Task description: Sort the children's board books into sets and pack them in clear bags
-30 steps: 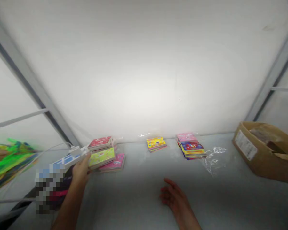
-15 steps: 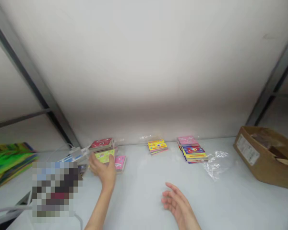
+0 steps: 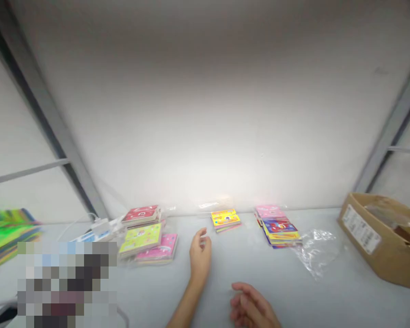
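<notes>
Vivid card stacks against a pale grey worktop (image 3: 150,294)
A red stack (image 3: 140,213), a yellow-green stack (image 3: 141,238) with small scattered motifs and a hot-pink stack (image 3: 162,247); a yellow stack (image 3: 225,218) with orange markings; a pale pink stack (image 3: 270,211); a blue stack (image 3: 279,226) with red figures and yellow edges; a brown box (image 3: 392,262) bearing a white, dark-printed label (image 3: 361,228).

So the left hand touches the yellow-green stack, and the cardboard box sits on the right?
No: the head view shows the left hand apart from the yellow-green stack, to its right. The cardboard box is on the right.
</notes>
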### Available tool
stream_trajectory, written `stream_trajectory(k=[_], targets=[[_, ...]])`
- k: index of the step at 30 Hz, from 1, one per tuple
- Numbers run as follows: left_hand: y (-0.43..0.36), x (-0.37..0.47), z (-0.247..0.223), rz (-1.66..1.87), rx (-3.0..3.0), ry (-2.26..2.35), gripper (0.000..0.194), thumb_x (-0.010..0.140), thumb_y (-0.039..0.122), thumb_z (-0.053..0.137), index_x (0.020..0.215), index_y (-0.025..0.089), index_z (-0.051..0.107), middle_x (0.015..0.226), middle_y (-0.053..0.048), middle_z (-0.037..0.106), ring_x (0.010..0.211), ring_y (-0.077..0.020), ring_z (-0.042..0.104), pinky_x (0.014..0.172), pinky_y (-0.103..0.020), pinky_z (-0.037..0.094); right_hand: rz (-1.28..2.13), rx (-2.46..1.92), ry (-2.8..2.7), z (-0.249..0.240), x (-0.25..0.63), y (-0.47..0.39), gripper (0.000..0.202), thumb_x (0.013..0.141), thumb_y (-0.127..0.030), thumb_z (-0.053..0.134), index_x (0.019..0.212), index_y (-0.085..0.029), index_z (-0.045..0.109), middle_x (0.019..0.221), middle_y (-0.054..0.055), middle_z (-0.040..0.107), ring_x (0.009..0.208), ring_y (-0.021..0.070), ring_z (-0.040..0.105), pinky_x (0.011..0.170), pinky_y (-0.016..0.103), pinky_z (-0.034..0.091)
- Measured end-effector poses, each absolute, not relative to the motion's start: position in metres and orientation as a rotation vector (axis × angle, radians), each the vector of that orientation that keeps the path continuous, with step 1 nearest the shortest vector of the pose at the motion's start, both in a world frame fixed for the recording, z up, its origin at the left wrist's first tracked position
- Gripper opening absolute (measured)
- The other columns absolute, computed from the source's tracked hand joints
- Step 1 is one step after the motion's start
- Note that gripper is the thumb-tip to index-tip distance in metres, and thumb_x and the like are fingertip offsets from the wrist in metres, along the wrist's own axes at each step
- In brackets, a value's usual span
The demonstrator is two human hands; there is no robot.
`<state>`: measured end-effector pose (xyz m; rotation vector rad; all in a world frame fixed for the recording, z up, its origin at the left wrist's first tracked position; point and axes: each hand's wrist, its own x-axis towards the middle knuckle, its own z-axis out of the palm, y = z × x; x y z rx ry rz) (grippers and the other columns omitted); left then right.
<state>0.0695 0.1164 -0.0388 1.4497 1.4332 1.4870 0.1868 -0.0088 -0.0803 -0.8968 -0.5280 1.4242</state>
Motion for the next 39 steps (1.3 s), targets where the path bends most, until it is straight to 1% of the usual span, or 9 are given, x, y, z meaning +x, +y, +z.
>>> stream_trajectory(k=[3, 7, 9, 12, 19, 23, 27, 33, 39], targets=[[0.118, 0.061, -0.042, 1.480, 1.422, 1.449, 0.025, 0.076, 0.028, 0.051, 0.095, 0.017, 0.063, 0.096, -0.009, 0.068, 0.083, -0.0227, 0.063, 0.076, -0.034, 0.048, 1.306, -0.989, -0.663, -0.055, 0.203, 0.013, 0.041, 0.058, -0.051, 0.076, 0.083, -0.020, 0.071, 0.068, 0.005, 0.067, 0.055, 0.0173, 0.062, 0.052, 0.029, 0.046], [0.124, 0.052, -0.048, 1.495, 1.370, 1.478, 0.025, 0.072, 0.030, 0.052, 0.091, 0.017, 0.063, 0.092, -0.010, 0.069, 0.081, -0.0234, 0.063, 0.077, -0.037, 0.048, 1.228, -1.024, -0.792, -0.011, 0.231, 0.067, 0.036, 0.064, -0.041, 0.072, 0.094, -0.021, 0.067, 0.084, 0.004, 0.067, 0.070, 0.0171, 0.063, 0.061, 0.028, 0.048], [0.126, 0.051, -0.052, 1.512, 1.352, 1.490, 0.025, 0.071, 0.030, 0.052, 0.089, 0.017, 0.064, 0.093, -0.010, 0.068, 0.083, -0.0237, 0.062, 0.080, -0.039, 0.047, 1.183, -1.016, -0.787, 0.000, 0.241, 0.100, 0.032, 0.064, -0.036, 0.070, 0.093, -0.022, 0.065, 0.088, 0.004, 0.066, 0.074, 0.0173, 0.062, 0.063, 0.027, 0.049], [0.126, 0.052, -0.056, 1.541, 1.331, 1.507, 0.023, 0.071, 0.030, 0.051, 0.087, 0.018, 0.064, 0.092, -0.010, 0.068, 0.084, -0.0243, 0.062, 0.080, -0.039, 0.047, 1.077, -1.021, -0.690, -0.005, 0.247, 0.146, 0.028, 0.063, -0.032, 0.067, 0.090, -0.024, 0.063, 0.099, 0.002, 0.062, 0.078, 0.0156, 0.061, 0.064, 0.025, 0.049], [0.123, 0.053, -0.058, 1.634, 1.262, 1.593, 0.029, 0.076, 0.033, 0.051, 0.100, 0.017, 0.058, 0.094, -0.009, 0.061, 0.085, -0.0226, 0.058, 0.076, -0.036, 0.046, 1.155, -0.876, -0.614, -0.025, 0.238, 0.193, 0.034, 0.064, -0.031, 0.065, 0.097, -0.026, 0.056, 0.098, 0.001, 0.056, 0.080, 0.0172, 0.063, 0.071, 0.030, 0.051], [0.121, 0.056, -0.056, 1.628, 1.256, 1.609, 0.032, 0.079, 0.032, 0.050, 0.108, 0.019, 0.054, 0.084, -0.003, 0.056, 0.068, -0.0169, 0.055, 0.065, -0.031, 0.045, 1.228, -0.786, -0.594, -0.023, 0.233, 0.199, 0.032, 0.062, -0.029, 0.066, 0.092, -0.025, 0.055, 0.100, 0.000, 0.055, 0.084, 0.0167, 0.063, 0.078, 0.030, 0.050], [0.118, 0.059, -0.053, 1.580, 1.285, 1.582, 0.035, 0.080, 0.033, 0.049, 0.113, 0.020, 0.050, 0.072, 0.002, 0.052, 0.054, -0.0130, 0.050, 0.056, -0.027, 0.042, 1.263, -0.786, -0.586, -0.024, 0.232, 0.201, 0.030, 0.063, -0.028, 0.066, 0.091, -0.025, 0.056, 0.104, 0.000, 0.055, 0.084, 0.0156, 0.063, 0.074, 0.028, 0.050], [0.116, 0.062, -0.050, 1.488, 1.337, 1.573, 0.034, 0.081, 0.031, 0.047, 0.113, 0.019, 0.048, 0.071, 0.002, 0.052, 0.051, -0.0125, 0.048, 0.052, -0.026, 0.038, 1.338, -0.819, -0.593, -0.026, 0.229, 0.200, 0.033, 0.065, -0.027, 0.065, 0.096, -0.026, 0.055, 0.090, -0.001, 0.061, 0.076, 0.0150, 0.064, 0.067, 0.027, 0.050], [0.117, 0.063, -0.050, 1.461, 1.367, 1.547, 0.032, 0.080, 0.031, 0.047, 0.109, 0.019, 0.049, 0.068, 0.003, 0.050, 0.052, -0.0123, 0.048, 0.052, -0.026, 0.038, 1.304, -0.846, -0.656, -0.022, 0.225, 0.199, 0.025, 0.064, -0.023, 0.063, 0.087, -0.022, 0.056, 0.069, -0.002, 0.062, 0.069, 0.0141, 0.062, 0.068, 0.027, 0.050]])
